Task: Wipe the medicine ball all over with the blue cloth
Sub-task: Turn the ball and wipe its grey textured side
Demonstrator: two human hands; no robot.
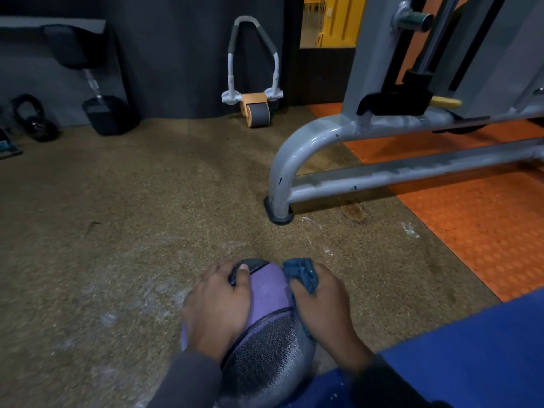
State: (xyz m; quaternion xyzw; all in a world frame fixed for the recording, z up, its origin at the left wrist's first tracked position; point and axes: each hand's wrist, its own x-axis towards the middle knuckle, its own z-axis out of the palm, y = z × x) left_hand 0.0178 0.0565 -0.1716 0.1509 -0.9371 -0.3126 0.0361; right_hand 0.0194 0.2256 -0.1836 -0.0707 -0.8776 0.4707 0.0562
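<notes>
The left hand (217, 301) is laid over the left flank of the medicine ball (266, 334), its fingers curled round the curve and the thumb set near the top, so that the ball is grasped; the right hand (321, 304) is pressed against the ball's right flank, and the blue cloth (303, 273) is pinched under its fingers, a bunched end of the cloth being seen to stick up past the knuckles at the ball's upper right edge; dark grey sleeves (188, 381) are worn on both arms. The ball, purple with grey textured panels, is held between the two hands low in the view, close to the person, partly over a blue mat (471, 348) and partly over the speckled brown floor (132, 201); whether it is resting on the ground cannot be told. Beyond the ball, to the right, the curved grey frame of a gym machine (297, 154) is planted on the floor beside an orange mat (485, 231); further back, an ab roller (254, 108) with white handles is stood against the dark wall; at the far left a dumbbell (103, 113) is stood on end near a black kettlebell (34, 119).
</notes>
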